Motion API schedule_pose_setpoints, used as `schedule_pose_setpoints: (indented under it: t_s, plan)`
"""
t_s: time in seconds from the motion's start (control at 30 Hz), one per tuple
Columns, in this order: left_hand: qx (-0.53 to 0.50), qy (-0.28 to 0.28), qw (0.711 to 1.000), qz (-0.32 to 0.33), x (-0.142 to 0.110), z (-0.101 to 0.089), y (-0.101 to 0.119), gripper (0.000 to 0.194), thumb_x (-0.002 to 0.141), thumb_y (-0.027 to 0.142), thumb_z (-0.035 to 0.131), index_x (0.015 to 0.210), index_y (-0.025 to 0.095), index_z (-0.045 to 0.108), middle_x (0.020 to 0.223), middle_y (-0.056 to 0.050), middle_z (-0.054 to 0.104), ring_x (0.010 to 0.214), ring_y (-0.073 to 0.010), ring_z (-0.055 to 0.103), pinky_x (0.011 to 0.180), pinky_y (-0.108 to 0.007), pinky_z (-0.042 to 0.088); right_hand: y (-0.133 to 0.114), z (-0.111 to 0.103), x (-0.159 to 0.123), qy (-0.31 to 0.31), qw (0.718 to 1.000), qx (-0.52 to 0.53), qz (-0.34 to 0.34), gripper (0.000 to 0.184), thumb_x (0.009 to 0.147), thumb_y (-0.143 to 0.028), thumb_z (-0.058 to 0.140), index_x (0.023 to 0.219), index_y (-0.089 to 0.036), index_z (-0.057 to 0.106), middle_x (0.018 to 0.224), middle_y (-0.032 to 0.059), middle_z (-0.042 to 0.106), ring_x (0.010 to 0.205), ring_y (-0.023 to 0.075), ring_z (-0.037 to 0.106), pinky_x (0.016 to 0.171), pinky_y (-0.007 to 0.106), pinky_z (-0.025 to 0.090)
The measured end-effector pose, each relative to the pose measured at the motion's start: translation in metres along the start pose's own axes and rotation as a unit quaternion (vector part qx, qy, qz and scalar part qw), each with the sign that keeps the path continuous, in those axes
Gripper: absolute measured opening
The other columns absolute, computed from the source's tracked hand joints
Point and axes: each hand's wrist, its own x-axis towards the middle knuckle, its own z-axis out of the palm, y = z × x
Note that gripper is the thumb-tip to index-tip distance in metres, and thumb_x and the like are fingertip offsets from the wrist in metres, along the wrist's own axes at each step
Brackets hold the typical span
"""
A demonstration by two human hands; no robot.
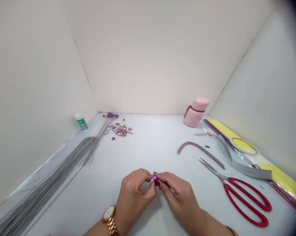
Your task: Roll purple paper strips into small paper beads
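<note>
Between my fingertips, low in the middle of the head view, is a small shiny purple folded paper star. My left hand pinches its left side with thumb and forefinger and wears a gold watch at the wrist. From the other side, my right hand grips the star between thumb and forefinger, red nails showing. Both hands hover just over the white table. A heap of similar small stars in silver, pink and purple lies farther off to the left.
Thin grey wires spread along the left side, with purple stars at their far end. A glue stick leans at the left wall. Rightward lie red-handled scissors, paper strips, a tape roll, yellow sheets and a pink flask.
</note>
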Motion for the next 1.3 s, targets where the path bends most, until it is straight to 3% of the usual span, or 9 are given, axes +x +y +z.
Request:
schedule_pose_setpoints:
  t_s: [0.13,0.33,0.47,0.77,1.3]
  plan:
    - [-0.017,-0.001,1.0,-0.026,0.0008,0.0,0.0019,0.011,0.072,0.008,0.051,0.069,0.017,0.056,0.064,-0.001,0.06,0.061,-0.0136,0.056,0.061,-0.025,0.046,0.003,0.0048,-0.0014,0.012,0.999,-0.024,-0.021,0.027,0.083,-0.01,0.04,0.1,-0.02,0.059,0.081,0.0073,0.064,0.076,0.0189,0.061,0.068,0.031,0.05]
    - [-0.078,-0.034,0.996,-0.035,0.0026,-0.0057,0.0029,0.01,0.074,0.009,0.051,0.075,0.016,0.058,0.069,-0.001,0.061,0.067,-0.0127,0.058,0.064,-0.024,0.046,0.0015,0.0024,-0.0017,0.001,0.995,0.079,0.062,0.029,0.086,-0.017,0.041,0.112,-0.021,0.053,0.087,0.0056,0.064,0.075,0.0159,0.061,0.069,0.028,0.051]
    - [-0.121,-0.054,0.99,-0.04,0.0032,-0.0051,0.0014,0.013,0.076,0.008,0.05,0.079,0.017,0.059,0.075,-0.001,0.063,0.071,-0.012,0.059,0.067,-0.023,0.047,0.0012,-0.0005,0.0019,-0.011,0.992,0.113,0.063,0.025,0.086,-0.018,0.042,0.103,-0.02,0.06,0.076,0.0037,0.062,0.07,0.0156,0.06,0.065,0.027,0.05]
    - [-0.152,-0.064,0.982,-0.094,0.0005,-0.0026,0.0004,0.015,0.082,0.016,0.048,0.085,0.02,0.063,0.078,-0.001,0.065,0.073,-0.012,0.06,0.067,-0.022,0.048,0.0056,0.0039,0.0015,0.031,0.981,0.147,0.12,0.019,0.083,-0.017,0.047,0.096,-0.02,0.061,0.074,0.0025,0.062,0.067,0.0151,0.06,0.063,0.026,0.05]
    - [-0.064,-0.013,0.997,-0.047,-0.0003,-0.0012,0.003,0.01,0.076,0.013,0.053,0.07,0.016,0.06,0.065,-0.001,0.064,0.061,-0.0115,0.059,0.058,-0.022,0.047,0.0006,0.0021,-0.0001,0.013,0.996,0.072,0.042,0.021,0.083,-0.011,0.045,0.096,-0.018,0.06,0.075,0.0032,0.062,0.068,0.014,0.059,0.062,0.025,0.048]
